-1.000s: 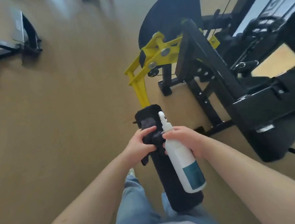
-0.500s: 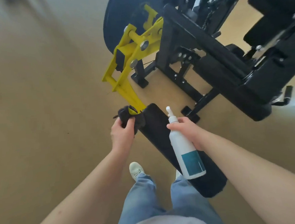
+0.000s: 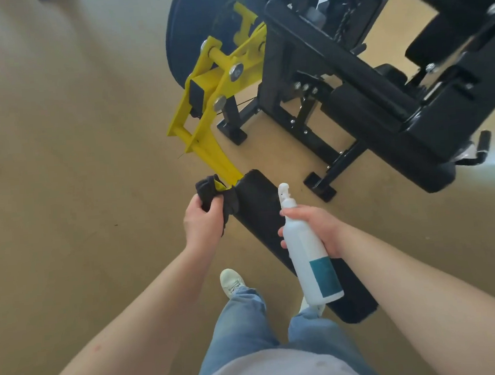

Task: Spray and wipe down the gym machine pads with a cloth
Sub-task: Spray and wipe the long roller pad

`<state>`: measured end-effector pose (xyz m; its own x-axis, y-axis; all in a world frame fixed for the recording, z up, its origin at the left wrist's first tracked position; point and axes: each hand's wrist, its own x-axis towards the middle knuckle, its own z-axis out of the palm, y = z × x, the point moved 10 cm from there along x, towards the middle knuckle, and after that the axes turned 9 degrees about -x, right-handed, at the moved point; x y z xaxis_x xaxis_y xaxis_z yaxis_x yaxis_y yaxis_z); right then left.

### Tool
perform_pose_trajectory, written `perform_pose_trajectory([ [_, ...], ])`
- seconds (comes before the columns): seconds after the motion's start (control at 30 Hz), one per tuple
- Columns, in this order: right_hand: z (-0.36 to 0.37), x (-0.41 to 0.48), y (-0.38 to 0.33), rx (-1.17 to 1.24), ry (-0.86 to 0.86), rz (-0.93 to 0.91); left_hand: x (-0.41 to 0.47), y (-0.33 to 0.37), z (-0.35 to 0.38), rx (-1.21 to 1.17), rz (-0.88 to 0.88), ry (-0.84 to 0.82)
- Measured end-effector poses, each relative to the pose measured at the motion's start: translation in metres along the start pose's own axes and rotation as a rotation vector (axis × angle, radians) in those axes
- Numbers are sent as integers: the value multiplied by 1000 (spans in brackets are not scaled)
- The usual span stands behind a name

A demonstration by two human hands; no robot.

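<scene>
A long black roller pad (image 3: pixel 260 213) runs from the centre of the view down to the lower right, fixed to a yellow lever arm (image 3: pixel 206 131). My left hand (image 3: pixel 200 223) grips a dark cloth (image 3: pixel 215 194) bunched against the pad's far end, where the yellow arm joins it. My right hand (image 3: pixel 314 226) holds a white spray bottle (image 3: pixel 307 253) with a teal label over the middle of the pad, nozzle pointing away from me.
The black machine frame (image 3: pixel 351 90) and its seat pads (image 3: pixel 449 23) stand at the upper right, with a large black disc (image 3: pixel 197 22) behind the yellow arm. Tan floor spreads to the left. My jeans and a white shoe (image 3: pixel 231 281) are below.
My left hand slid the cloth from the top of the pad to its far end by the yellow arm. The view turned, so the machine now sits closer and more central.
</scene>
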<state>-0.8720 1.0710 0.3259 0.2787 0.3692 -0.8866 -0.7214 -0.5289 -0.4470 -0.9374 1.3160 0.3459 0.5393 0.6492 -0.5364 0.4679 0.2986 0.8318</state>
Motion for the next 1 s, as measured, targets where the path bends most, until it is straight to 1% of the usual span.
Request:
perform_pose_trajectory([
  [0.17,-32,-26,25,-53,-65,33,-25,7,18,47,36,21],
  [0.33,-66,-46,49,-109,-112,-4,-56,6,53,113,57,4],
  [0.43,-82,-58,70,-99,-151,26,-71,4,70,193,114,-7],
  [0.6,-108,-75,105,-125,-154,26,-97,-6,97,285,166,-28],
  [0.73,-127,-90,135,-134,-190,43,-118,-13,114,309,184,-25],
  [1.0,-159,-104,187,-299,-177,60,-159,-24,142,295,220,-70],
])
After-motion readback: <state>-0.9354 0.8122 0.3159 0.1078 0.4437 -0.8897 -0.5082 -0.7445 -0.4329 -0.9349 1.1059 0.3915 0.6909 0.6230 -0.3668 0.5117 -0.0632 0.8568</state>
